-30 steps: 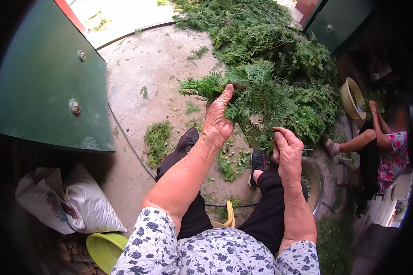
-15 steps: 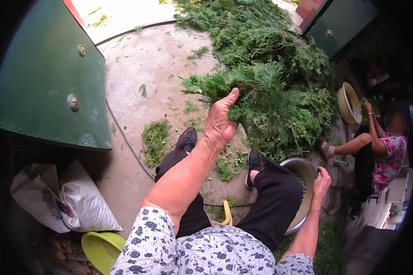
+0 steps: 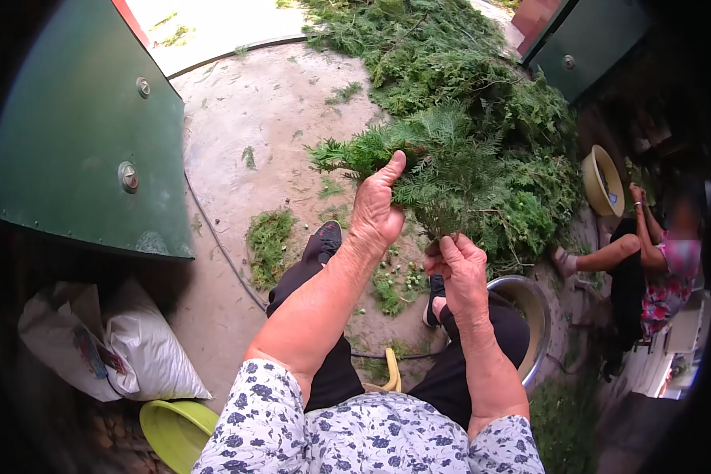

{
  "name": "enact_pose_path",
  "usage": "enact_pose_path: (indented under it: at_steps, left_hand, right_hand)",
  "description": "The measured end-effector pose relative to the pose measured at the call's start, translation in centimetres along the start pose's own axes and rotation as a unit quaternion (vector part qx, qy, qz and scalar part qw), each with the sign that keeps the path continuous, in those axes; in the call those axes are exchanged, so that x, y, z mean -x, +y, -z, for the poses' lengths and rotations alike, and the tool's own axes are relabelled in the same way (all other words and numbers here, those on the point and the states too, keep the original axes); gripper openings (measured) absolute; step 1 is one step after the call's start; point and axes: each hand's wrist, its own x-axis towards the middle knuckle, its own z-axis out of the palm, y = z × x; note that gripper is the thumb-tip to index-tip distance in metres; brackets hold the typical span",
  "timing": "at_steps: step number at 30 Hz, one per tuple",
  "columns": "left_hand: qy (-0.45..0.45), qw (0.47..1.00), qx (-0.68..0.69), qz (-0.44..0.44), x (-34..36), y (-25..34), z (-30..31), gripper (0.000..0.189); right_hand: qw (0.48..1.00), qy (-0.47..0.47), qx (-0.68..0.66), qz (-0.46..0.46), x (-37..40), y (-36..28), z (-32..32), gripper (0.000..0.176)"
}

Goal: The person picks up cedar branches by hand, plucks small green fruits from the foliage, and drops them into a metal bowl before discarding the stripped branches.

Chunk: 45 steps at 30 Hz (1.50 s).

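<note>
A feathery green cypress branch (image 3: 454,162) is held up in front of me. My left hand (image 3: 379,207) is closed round it, thumb pointing up, palm side partly in sight. At the branch's lower end, the fingertips of my right hand (image 3: 464,272) are pinched together on the stem. Whatever small piece may lie between those fingertips is too small to make out. Beside my right knee stands a wide metal basin (image 3: 542,316), partly hidden by my leg. Behind the branch rises a large heap of cypress cuttings (image 3: 434,59).
A small clump of sprigs (image 3: 268,246) and scattered green bits lie by my feet. White sacks (image 3: 154,347) and a lime-green basin (image 3: 174,407) are at left, below a green metal door (image 3: 79,150). On the right, a seated person (image 3: 667,276) works near a yellowish basin (image 3: 592,178).
My right hand has come from the metal basin's rim up to the lower end of the branch and pinched there. My left hand and the branch have hardly moved.
</note>
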Motion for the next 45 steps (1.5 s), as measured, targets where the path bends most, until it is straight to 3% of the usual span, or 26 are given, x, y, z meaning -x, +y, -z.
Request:
enact_pose_path:
  at_steps: [11,13,14,15,17,19,21,23,25,27,29,30,31,32,33,34,36,39,41,45]
  left_hand:
    - [0.024,0.994,-0.008,-0.108,1.3,3.8,-0.1,0.024]
    - [0.072,0.987,0.011,-0.141,1.0,4.5,0.2,0.022]
    - [0.054,0.974,-0.021,-0.217,0.3,5.1,1.8,0.021]
    - [0.100,0.964,-0.024,-0.243,0.0,6.0,2.3,0.020]
    - [0.173,0.951,-0.068,-0.248,0.3,7.5,2.8,0.020]
    - [0.176,0.951,-0.066,-0.247,0.8,7.9,2.6,0.020]
    - [0.180,0.955,-0.090,-0.218,0.9,8.1,2.8,0.021]
    - [0.173,0.955,-0.101,-0.219,1.0,8.1,3.1,0.021]
    - [0.186,0.956,-0.108,-0.198,0.9,8.0,3.2,0.020]
    - [0.180,0.959,-0.102,-0.196,1.0,8.2,3.0,0.018]
    - [0.182,0.959,-0.105,-0.188,1.1,8.5,3.0,0.017]
    - [0.186,0.958,-0.101,-0.192,1.0,8.6,3.1,0.017]
    - [0.188,0.958,-0.104,-0.192,0.9,8.8,3.0,0.017]
    - [0.192,0.955,-0.101,-0.202,1.0,8.9,3.0,0.017]
    - [0.197,0.953,-0.096,-0.210,1.0,8.9,3.1,0.016]
    - [0.192,0.953,-0.093,-0.215,0.8,8.9,3.5,0.017]
    - [0.197,0.952,-0.101,-0.210,1.0,9.1,3.3,0.017]
    - [0.203,0.950,-0.108,-0.209,1.0,9.3,3.1,0.015]
    - [0.201,0.952,-0.101,-0.206,0.7,9.4,3.3,0.013]
    - [0.175,0.960,-0.105,-0.190,0.7,9.4,3.5,0.012]
  right_hand:
    - [0.996,0.021,0.072,0.039,0.5,-0.3,2.4,0.015]
    - [0.995,0.023,0.082,0.044,0.5,-0.9,2.7,0.016]
    - [0.994,0.026,0.092,0.050,0.5,-1.3,2.8,0.017]
    - [0.985,0.046,0.150,0.069,0.6,-1.9,3.0,0.019]
    - [0.953,0.011,0.300,0.044,0.8,-3.5,3.9,0.016]
    - [0.910,-0.024,0.414,0.017,0.7,-3.2,4.2,0.013]
    - [0.757,-0.156,0.597,0.214,-0.4,-0.1,6.2,0.015]
    - [0.718,-0.269,0.641,0.004,-0.4,1.0,5.3,0.020]
    - [0.655,-0.359,0.664,-0.037,-0.8,3.2,5.0,0.024]
    - [0.596,-0.418,0.654,-0.205,-2.0,3.2,3.1,0.023]
    - [0.620,-0.383,0.644,-0.233,-4.9,4.2,3.0,0.018]
    - [0.696,-0.288,0.597,-0.275,-6.6,1.2,0.5,0.016]
    - [0.793,-0.202,0.541,-0.196,-9.1,-1.6,-1.0,0.013]
    - [0.925,-0.055,0.366,-0.089,-11.9,-3.5,-2.1,0.014]
    - [0.979,0.003,0.202,0.032,-13.9,-7.2,-3.9,0.020]
    - [0.991,0.001,0.044,0.125,-16.0,-10.1,-5.3,0.028]
    - [0.975,0.027,0.046,0.215,-18.0,-13.5,-6.4,0.029]
    - [0.963,0.000,0.046,0.267,-17.7,-13.4,-5.9,0.025]
    - [0.972,0.031,0.061,0.226,-16.5,-10.5,-4.8,0.018]
    - [0.993,0.096,0.020,0.061,-15.0,-1.0,0.4,0.016]
